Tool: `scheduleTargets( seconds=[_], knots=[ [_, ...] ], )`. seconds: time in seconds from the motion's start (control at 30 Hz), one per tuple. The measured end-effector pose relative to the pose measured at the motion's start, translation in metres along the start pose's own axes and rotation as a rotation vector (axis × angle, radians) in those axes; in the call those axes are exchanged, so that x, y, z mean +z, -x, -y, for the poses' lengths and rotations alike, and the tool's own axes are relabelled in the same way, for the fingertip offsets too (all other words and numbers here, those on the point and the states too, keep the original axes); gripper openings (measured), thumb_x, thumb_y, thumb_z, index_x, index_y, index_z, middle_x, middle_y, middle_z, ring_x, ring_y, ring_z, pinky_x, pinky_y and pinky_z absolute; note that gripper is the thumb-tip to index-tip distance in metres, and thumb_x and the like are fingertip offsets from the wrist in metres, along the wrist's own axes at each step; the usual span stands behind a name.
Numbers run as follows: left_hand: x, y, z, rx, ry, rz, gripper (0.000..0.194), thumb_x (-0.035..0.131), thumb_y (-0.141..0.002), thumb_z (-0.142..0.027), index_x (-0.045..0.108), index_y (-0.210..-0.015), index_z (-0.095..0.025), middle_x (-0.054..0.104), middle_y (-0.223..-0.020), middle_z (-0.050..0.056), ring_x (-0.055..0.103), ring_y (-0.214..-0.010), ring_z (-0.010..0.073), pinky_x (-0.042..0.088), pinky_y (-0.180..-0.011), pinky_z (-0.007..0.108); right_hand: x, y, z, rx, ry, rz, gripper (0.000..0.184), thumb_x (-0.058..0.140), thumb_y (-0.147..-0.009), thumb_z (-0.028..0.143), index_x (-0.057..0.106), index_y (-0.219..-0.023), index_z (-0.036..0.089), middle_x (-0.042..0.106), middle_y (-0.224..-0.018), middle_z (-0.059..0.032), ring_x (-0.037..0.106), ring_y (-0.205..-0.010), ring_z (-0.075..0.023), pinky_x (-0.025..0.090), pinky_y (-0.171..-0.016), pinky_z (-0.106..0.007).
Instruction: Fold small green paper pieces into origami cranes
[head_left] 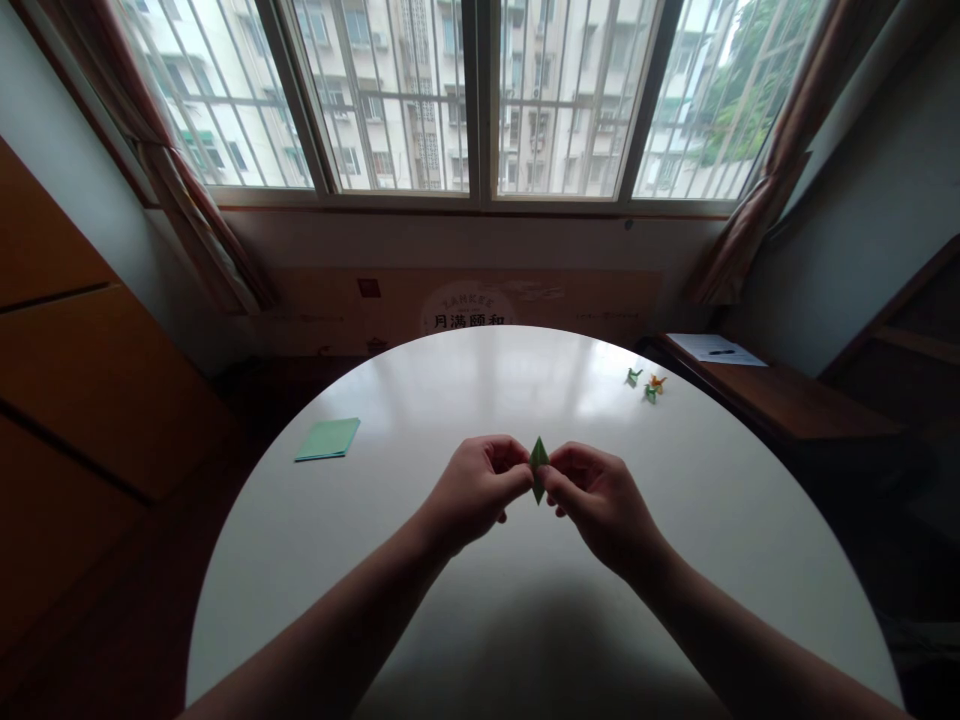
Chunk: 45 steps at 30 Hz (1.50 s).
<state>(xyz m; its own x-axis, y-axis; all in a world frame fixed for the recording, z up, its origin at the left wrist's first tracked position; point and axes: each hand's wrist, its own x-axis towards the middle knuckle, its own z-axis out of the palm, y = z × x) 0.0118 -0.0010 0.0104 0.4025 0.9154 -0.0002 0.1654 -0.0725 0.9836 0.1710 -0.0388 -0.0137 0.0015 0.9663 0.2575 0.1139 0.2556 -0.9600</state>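
Note:
A small piece of green folded paper [539, 452], shaped like a narrow diamond with points at top and bottom, is held upright over the white table. My left hand [484, 482] pinches its left edge between thumb and fingers. On the opposite side, my right hand [596, 492] grips it the same way, the thumb lying over its middle. Parts of the paper's sides are hidden behind the fingertips.
A stack of green paper squares [328, 439] lies at the left of the round white table [315, 600]. Several small folded paper birds [651, 393], green and orange, stand at the back right. Beyond the table's right edge, a brown side table [795, 395] holds a white sheet [716, 350] and a pen [722, 352].

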Motion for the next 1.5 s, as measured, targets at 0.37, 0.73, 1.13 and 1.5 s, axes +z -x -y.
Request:
scheduleTargets(
  seconds=[0.37,0.73,1.13,1.5],
  knots=[
    [0.002,0.001,-0.003,-0.055,0.013,0.075,0.008,0.061,-0.070,-0.021,0.062,-0.067,-0.013,0.053,-0.056,-0.003,0.046,-0.048,0.0082,0.039,-0.035,0.015,-0.001,-0.001,0.000,0.021,-0.076,-0.051,0.021,0.070,-0.082,0.034,0.068,-0.073,0.015,0.063,-0.061,-0.0012,0.056,-0.055,-0.0130,0.045,-0.050,-0.024],
    [0.000,0.002,-0.004,-0.035,-0.001,0.096,0.018,0.063,-0.074,-0.027,0.068,-0.082,-0.011,0.059,-0.067,0.002,0.053,-0.057,0.0114,0.042,-0.037,0.016,-0.004,-0.006,-0.007,0.129,-0.263,-0.062,0.025,0.073,-0.080,0.040,0.069,-0.075,0.015,0.062,-0.061,-0.0003,0.054,-0.054,-0.0113,0.045,-0.047,-0.021],
    [-0.006,0.010,-0.013,0.298,-0.269,-0.225,0.011,0.054,-0.076,-0.017,0.066,-0.078,-0.017,0.062,-0.070,0.001,0.053,-0.060,0.0125,0.040,-0.047,0.020,-0.006,-0.009,-0.007,0.165,-0.295,-0.128,0.029,0.078,-0.076,0.045,0.075,-0.082,0.016,0.059,-0.061,0.0004,0.049,-0.053,-0.0113,0.045,-0.047,-0.024],
    [-0.006,0.005,-0.015,0.011,0.153,0.021,0.034,0.056,-0.082,-0.043,0.068,-0.073,-0.012,0.064,-0.076,0.007,0.049,-0.055,0.0118,0.034,-0.034,0.017,-0.013,-0.002,0.002,-0.454,0.280,-0.125,0.014,0.067,-0.090,0.025,0.079,-0.097,0.027,0.071,-0.087,-0.0061,0.065,-0.075,-0.0185,0.054,-0.064,-0.031]
  ],
)
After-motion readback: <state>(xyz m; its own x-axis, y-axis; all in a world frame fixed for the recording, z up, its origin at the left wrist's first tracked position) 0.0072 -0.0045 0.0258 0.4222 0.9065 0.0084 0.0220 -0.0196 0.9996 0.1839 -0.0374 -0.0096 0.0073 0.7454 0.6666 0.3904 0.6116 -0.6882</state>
